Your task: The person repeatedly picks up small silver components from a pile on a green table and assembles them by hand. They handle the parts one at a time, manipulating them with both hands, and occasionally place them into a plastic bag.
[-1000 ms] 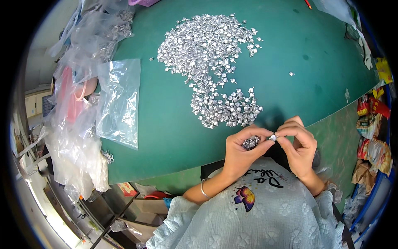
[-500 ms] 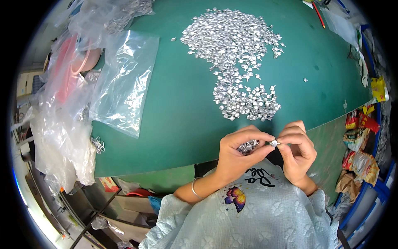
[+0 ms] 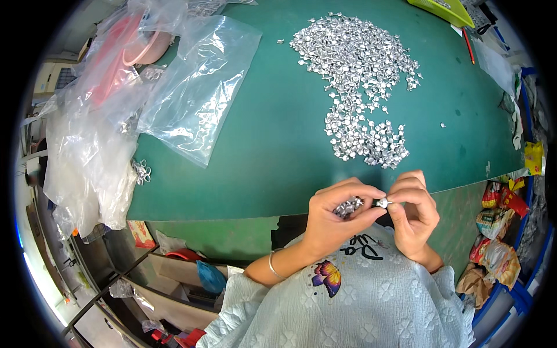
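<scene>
Several small silver metal pieces [image 3: 348,207], each with a round head and thin prongs, are cupped in my left hand [image 3: 335,216]. Thumb and index finger of that hand meet at one such silver metal piece [image 3: 383,202]. My right hand [image 3: 415,211] pinches the same piece from the other side, its remaining fingers curled. Both hands are close together above the near table edge, in front of my light blue top. Beyond them a large heap of the same metal pieces [image 3: 362,58] spreads over the green tabletop [image 3: 278,133]. Fingers partly hide the pieces in my left palm.
Clear plastic bags [image 3: 200,87] lie on the left, near a pink basin [image 3: 148,49]. A few metal rings [image 3: 141,172] sit by the left edge. One loose piece [image 3: 442,124] lies right of the heap. A yellow-green tray [image 3: 444,10] and red pencil [image 3: 467,46] are far right.
The view has turned, so the heap and bags sit differently in the picture and the yellow-green tray shows. My hands keep nearly the same pose, both still at the piece, which looks slightly turned.
</scene>
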A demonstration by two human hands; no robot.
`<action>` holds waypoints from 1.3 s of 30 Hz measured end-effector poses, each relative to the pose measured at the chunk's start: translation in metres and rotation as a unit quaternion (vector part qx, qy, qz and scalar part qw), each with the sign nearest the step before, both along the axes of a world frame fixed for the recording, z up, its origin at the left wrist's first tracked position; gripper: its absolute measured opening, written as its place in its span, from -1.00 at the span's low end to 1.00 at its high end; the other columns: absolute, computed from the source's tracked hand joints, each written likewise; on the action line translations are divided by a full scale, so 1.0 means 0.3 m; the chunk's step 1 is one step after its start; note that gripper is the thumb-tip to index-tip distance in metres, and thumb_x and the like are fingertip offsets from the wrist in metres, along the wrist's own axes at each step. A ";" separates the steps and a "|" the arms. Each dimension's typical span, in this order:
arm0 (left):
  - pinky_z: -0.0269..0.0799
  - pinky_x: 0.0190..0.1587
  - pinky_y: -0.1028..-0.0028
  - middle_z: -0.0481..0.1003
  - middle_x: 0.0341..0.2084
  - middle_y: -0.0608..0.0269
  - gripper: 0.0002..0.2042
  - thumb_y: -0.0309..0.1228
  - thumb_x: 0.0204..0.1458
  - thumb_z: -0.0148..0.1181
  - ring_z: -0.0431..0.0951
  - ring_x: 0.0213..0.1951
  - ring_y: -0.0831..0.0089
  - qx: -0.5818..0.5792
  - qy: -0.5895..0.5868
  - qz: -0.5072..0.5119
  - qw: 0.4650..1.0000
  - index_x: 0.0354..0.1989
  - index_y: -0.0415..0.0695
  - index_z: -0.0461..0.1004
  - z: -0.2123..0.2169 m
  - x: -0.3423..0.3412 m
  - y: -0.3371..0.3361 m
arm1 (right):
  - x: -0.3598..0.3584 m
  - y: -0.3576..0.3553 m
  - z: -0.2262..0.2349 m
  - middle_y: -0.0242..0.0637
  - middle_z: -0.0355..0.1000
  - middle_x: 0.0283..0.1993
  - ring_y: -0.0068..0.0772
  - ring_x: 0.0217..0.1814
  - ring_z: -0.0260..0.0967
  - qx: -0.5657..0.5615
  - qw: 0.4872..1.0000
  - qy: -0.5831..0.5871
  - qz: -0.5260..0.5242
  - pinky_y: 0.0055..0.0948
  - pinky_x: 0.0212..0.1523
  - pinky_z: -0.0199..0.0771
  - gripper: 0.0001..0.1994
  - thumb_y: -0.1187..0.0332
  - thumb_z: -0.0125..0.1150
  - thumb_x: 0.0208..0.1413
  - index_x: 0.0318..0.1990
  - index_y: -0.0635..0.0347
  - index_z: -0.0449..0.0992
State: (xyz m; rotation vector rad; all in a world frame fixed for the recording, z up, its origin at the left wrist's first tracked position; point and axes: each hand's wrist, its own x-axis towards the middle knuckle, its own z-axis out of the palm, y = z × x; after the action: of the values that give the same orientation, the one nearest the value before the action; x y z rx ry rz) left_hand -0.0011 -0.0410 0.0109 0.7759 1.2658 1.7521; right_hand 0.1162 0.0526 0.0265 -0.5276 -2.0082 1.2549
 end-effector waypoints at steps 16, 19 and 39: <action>0.02 -0.62 0.64 0.27 -0.60 0.23 -0.86 -0.39 0.04 -0.08 0.13 -0.64 0.64 -0.074 -0.461 -0.041 0.883 -0.42 -0.21 0.31 -0.103 0.064 -0.015 | -0.082 0.116 -0.145 -0.25 0.28 -0.06 -0.16 0.03 0.15 0.196 0.953 -0.229 0.022 -0.25 0.00 0.10 -0.60 0.42 0.26 -0.22 -0.12 0.20 0.39; 0.03 -0.62 0.61 0.25 -0.61 0.27 -0.85 -0.39 0.09 -0.10 0.12 -0.64 0.62 -0.121 -0.478 0.006 0.870 -0.41 -0.21 0.32 -0.106 0.065 -0.003 | -0.098 0.112 -0.205 -0.26 0.22 0.02 -0.19 0.11 0.10 0.282 0.915 -0.277 0.077 -0.21 0.02 0.06 -0.57 0.40 0.26 -0.22 -0.09 0.16 0.36; 0.02 -0.63 0.70 0.24 -0.57 0.38 -0.83 -0.48 0.08 -0.03 0.16 -0.56 0.67 -0.072 -0.547 0.051 0.832 -0.19 -0.27 0.37 -0.166 0.035 0.006 | -0.001 0.159 -0.231 -0.25 0.44 -0.28 -0.50 -0.29 0.31 -0.238 0.969 -0.007 -0.072 -0.53 -0.20 0.29 -0.94 0.55 0.13 -0.02 -0.36 0.33 0.47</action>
State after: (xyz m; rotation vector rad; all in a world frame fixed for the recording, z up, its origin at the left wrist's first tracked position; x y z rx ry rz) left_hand 0.0094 -0.0392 -0.0388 -0.4155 0.6011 1.6949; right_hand 0.1159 0.1002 -0.0428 -0.8937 -1.6397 1.6473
